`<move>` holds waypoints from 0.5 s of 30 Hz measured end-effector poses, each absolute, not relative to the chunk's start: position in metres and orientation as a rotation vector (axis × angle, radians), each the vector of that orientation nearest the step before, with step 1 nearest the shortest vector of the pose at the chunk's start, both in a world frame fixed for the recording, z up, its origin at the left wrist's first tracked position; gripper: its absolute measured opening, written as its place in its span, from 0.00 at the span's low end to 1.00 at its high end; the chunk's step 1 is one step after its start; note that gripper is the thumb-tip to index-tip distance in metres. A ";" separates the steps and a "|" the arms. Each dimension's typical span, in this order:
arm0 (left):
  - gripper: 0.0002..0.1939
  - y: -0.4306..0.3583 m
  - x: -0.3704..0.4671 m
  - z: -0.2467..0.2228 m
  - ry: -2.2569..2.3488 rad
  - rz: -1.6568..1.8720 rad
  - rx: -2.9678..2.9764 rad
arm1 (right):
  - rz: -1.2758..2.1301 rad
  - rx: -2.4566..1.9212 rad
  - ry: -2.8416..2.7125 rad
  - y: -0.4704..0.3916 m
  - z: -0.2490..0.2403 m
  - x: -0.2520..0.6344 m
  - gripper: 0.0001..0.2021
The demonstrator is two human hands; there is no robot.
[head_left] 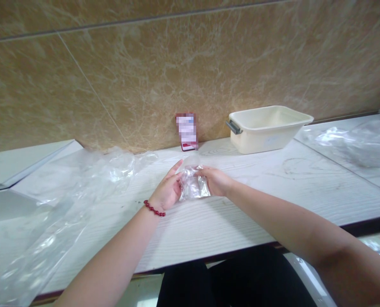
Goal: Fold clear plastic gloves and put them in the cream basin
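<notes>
A small clear plastic bag point(194, 185) is held between my two hands, over the middle of the white wood-grain table. My left hand point(169, 189), with a red bead bracelet at the wrist, grips its left side; one finger points up and away. On the other side my right hand point(217, 181) is closed on the bag's upper right part, its fingertips partly hidden by the shiny plastic. Whether anything lies inside the bag, I cannot tell.
A cream plastic bin point(263, 140) with a grey handle stands by the wall at back right. A red-edged phone-like object point(187, 130) leans on the wall. Clear plastic bags point(113, 170) spread over the left, more plastic point(365, 143) at far right. A white box point(27, 162) sits far left.
</notes>
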State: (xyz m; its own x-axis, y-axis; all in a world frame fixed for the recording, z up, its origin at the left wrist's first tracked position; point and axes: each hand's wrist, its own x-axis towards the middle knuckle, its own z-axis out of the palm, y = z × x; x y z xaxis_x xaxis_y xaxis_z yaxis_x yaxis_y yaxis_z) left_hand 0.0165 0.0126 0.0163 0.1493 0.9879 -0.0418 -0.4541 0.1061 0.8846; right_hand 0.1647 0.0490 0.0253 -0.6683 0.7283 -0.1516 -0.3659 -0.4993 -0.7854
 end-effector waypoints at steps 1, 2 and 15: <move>0.24 0.012 0.017 0.017 0.783 1.245 0.854 | 2.181 -0.643 -1.000 0.048 0.025 0.164 0.14; 0.23 0.012 0.017 0.017 0.781 1.248 0.852 | 2.179 -0.661 -1.016 0.047 0.025 0.164 0.13; 0.30 0.017 0.016 0.015 0.842 1.204 0.867 | 2.061 -0.920 -1.298 0.063 0.023 0.174 0.07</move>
